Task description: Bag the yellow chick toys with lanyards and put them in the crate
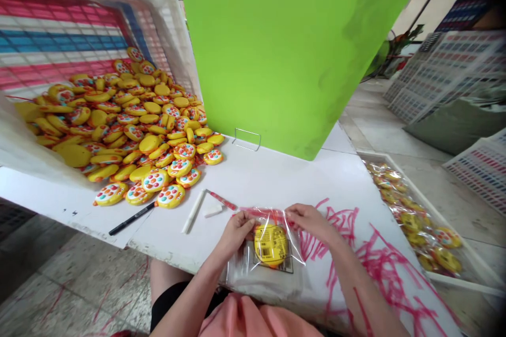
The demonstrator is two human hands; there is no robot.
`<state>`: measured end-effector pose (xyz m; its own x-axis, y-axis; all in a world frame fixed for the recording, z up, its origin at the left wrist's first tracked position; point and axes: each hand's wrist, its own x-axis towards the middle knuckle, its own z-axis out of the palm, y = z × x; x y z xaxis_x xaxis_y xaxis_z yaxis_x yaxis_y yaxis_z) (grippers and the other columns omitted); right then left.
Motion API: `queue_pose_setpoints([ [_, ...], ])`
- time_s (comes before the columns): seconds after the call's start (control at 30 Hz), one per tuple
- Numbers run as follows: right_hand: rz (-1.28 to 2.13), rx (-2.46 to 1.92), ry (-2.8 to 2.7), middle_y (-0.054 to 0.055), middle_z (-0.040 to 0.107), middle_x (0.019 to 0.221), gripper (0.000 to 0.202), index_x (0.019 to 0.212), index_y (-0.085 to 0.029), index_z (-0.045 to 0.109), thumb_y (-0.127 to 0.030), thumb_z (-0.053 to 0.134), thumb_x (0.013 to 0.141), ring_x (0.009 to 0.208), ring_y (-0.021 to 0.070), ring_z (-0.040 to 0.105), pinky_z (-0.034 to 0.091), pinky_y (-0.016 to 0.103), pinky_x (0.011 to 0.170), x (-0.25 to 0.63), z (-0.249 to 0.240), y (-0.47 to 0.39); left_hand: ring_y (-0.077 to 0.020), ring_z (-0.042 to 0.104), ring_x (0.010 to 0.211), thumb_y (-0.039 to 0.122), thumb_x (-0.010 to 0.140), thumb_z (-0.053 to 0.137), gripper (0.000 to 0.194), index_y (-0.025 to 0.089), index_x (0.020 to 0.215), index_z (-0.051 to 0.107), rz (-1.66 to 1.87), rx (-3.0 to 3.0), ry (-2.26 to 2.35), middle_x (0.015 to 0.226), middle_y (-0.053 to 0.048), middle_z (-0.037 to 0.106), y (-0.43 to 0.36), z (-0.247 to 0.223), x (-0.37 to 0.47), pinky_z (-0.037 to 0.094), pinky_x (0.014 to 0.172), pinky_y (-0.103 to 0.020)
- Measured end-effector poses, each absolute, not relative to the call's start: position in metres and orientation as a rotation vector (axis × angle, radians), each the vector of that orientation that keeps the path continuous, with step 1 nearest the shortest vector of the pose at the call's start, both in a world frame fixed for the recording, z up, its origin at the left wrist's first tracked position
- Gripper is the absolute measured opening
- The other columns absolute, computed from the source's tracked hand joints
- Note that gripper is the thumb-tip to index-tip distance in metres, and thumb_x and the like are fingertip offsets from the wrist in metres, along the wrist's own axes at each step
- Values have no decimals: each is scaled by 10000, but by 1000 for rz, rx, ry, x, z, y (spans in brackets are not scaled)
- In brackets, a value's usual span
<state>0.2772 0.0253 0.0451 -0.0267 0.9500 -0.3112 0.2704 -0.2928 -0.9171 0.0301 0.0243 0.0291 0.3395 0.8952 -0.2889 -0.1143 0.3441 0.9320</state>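
A clear plastic bag [294, 250] with a round yellow toy [271, 245] inside lies at the table's front edge, over a stack of clear bags [256, 279]. My left hand [239, 225] pinches the bag's upper left corner. At its upper right corner, my right hand [310, 220] pinches the film between thumb and fingers. The toy shows its plain side with dark print. A pink-red strip runs along the bag's top between my hands.
A lined crate at the left spills many yellow toys [150, 143] onto the white table [316, 181]. A black marker [132, 218], a white pen [193, 211] and a white cap lie nearby. A green board [284, 52] stands behind. A tray [470, 258] at the right holds bagged toys.
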Motion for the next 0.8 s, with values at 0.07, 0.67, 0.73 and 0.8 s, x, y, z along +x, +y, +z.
queue_pose_setpoints([
  [0.07, 1432, -1555, -1340, -9, 659, 671, 249, 890, -152, 649, -324, 636, 711, 533, 105, 566, 447, 226, 506, 260, 43, 22, -147, 628, 698, 484, 716, 702, 394, 144, 851, 555, 802, 976, 931, 802, -27, 664, 25, 30, 28, 502, 618, -257],
  [0.67, 1449, -1485, -1109, -31, 641, 646, 247, 958, -189, 565, -385, 512, 817, 515, 115, 575, 405, 215, 483, 272, 29, 21, -142, 570, 649, 380, 737, 596, 252, 145, 648, 583, 792, 909, 875, 667, -18, 597, 28, 32, 17, 474, 634, -258],
  [0.73, 1421, -1500, -1192, -22, 653, 702, 334, 1069, -188, 558, -437, 490, 857, 531, 111, 582, 408, 214, 485, 270, 31, 19, -141, 547, 611, 459, 746, 603, 336, 143, 633, 598, 807, 997, 956, 622, -12, 582, 28, 35, 18, 463, 600, -252],
  [0.8, 1409, -1443, -1318, 11, 682, 848, 341, 1113, -183, 577, -396, 544, 848, 631, 117, 612, 449, 227, 549, 265, 34, 17, -163, 552, 607, 505, 729, 608, 367, 145, 684, 663, 810, 1113, 1100, 601, -17, 600, 28, 35, 18, 462, 576, -260],
])
